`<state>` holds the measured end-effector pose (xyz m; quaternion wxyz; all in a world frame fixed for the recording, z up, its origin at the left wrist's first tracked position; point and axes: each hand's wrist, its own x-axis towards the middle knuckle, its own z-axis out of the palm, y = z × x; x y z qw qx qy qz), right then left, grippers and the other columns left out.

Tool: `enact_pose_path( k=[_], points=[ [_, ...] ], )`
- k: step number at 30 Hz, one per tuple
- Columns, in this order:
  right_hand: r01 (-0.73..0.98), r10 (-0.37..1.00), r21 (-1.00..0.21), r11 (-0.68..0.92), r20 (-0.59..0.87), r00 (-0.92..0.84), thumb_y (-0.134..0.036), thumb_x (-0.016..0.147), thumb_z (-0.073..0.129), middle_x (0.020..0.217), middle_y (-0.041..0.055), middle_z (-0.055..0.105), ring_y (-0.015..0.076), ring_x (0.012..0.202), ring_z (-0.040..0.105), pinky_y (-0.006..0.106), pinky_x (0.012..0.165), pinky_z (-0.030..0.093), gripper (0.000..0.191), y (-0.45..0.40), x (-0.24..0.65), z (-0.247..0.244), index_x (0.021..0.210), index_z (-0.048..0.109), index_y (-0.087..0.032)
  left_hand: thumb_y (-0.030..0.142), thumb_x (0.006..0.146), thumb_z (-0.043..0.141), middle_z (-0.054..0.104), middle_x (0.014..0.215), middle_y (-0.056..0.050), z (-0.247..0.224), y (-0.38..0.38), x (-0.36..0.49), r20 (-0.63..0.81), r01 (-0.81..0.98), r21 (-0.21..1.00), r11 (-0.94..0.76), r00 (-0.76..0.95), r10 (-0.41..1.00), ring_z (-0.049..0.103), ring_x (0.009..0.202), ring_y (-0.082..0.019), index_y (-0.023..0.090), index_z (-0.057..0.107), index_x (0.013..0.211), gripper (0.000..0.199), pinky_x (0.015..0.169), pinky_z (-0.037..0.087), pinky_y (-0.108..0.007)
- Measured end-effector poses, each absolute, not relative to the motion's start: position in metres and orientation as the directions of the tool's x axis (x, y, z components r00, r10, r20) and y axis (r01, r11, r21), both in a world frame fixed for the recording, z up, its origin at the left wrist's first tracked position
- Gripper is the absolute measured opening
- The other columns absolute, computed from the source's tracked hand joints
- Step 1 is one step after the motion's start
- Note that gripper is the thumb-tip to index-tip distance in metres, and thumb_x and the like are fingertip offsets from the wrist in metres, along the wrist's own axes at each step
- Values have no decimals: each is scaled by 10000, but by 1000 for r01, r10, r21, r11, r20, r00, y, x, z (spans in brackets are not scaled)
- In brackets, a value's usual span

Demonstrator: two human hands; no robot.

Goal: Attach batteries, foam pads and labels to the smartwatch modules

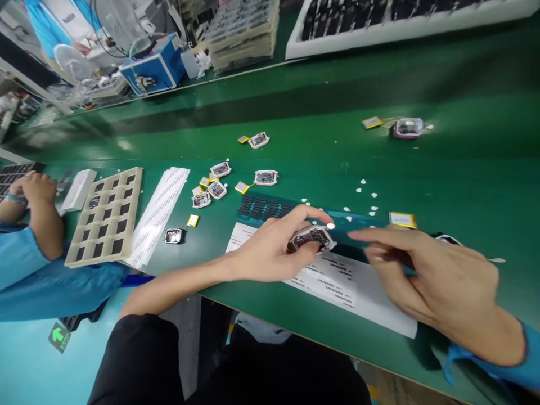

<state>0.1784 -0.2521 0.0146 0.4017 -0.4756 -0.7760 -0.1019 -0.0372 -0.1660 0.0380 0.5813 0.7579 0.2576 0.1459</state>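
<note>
My left hand [270, 247] pinches a small square electronic module in a white casing [311, 239] between thumb and fingers, and a white round sticker [331, 226] sits at its index fingertip. My right hand [422, 275] hovers just right of the module, fingers spread and holding nothing. Both hands are above a printed white sheet [337, 287]. Just beyond lies a dark mat with rows of black pads [264, 207]. Several similar modules [217, 189] and yellow pouch batteries [193, 220] lie on the green bench [464, 169] to the left.
A co-worker's hands [36, 188] and blue sleeve [21, 264] are at the left, beside a beige tray with black cells [107, 216] and white label strips [158, 216]. Stacked trays [242, 34], a blue machine [154, 64] and a white tray [405, 25] stand beyond.
</note>
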Motion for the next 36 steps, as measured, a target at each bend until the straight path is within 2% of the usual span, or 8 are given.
enact_pose_path(
  k=[4,7,11,16,23,30,32,36],
  points=[
    [849,726,-207,485,636,-260,-244,1078,549,756,-65,694,40,533,617,166,485,455,142,-254,172,19,1201,607,-203,212,929,541,664,846,40,39,-173,-37,-44,240,924,-297,839,542,484,575,-79,207,468,1223,303,566,378,-252],
    [840,725,-212,499,633,-271,-209,1038,626,785,-63,719,37,540,622,169,485,454,139,-256,170,19,1175,600,-208,238,919,542,667,819,32,38,-175,-36,-32,249,917,-311,823,567,500,578,-89,208,492,1159,247,558,387,-249],
    [811,716,-225,540,629,-303,-171,1021,642,896,-22,769,36,680,698,150,541,490,125,-259,170,17,1139,601,-181,253,903,569,626,731,52,37,-176,-35,-41,255,925,-282,804,594,503,545,-86,211,545,1135,237,527,395,-227],
    [810,718,-210,547,616,-325,-91,981,673,940,-3,778,37,693,697,178,538,483,244,-264,169,16,1213,627,-149,234,896,557,584,677,67,38,-179,-35,-37,252,928,-275,796,604,491,515,-77,203,587,1136,244,511,400,-213],
    [798,755,-277,535,581,-304,-101,1022,596,965,-5,769,39,731,706,155,564,506,195,-262,167,15,1197,607,-186,215,895,523,561,665,68,34,-179,-35,-26,251,921,-297,803,596,448,480,-66,180,607,1168,288,475,368,-204],
    [819,721,-179,545,598,-349,-98,1006,605,962,-13,774,52,720,704,170,529,485,227,-263,167,19,1212,606,-194,247,981,485,716,857,-11,34,-180,-38,-14,239,920,-309,811,585,552,577,-97,181,571,1242,282,533,408,-240],
    [812,752,-235,534,571,-329,-122,1024,568,925,-27,756,54,700,690,173,516,478,181,-264,164,23,1178,593,-215,265,1027,448,731,876,-23,35,-182,-40,18,202,925,-323,823,568,571,597,-106,184,541,1280,282,550,416,-251],
    [762,808,-389,518,516,-285,-186,1044,522,836,-53,712,58,604,646,183,504,485,88,-264,162,26,1093,568,-243,285,1036,460,669,743,23,37,-184,-42,70,152,928,-341,826,560,529,552,-106,195,520,1254,243,533,388,-252]
  ],
)
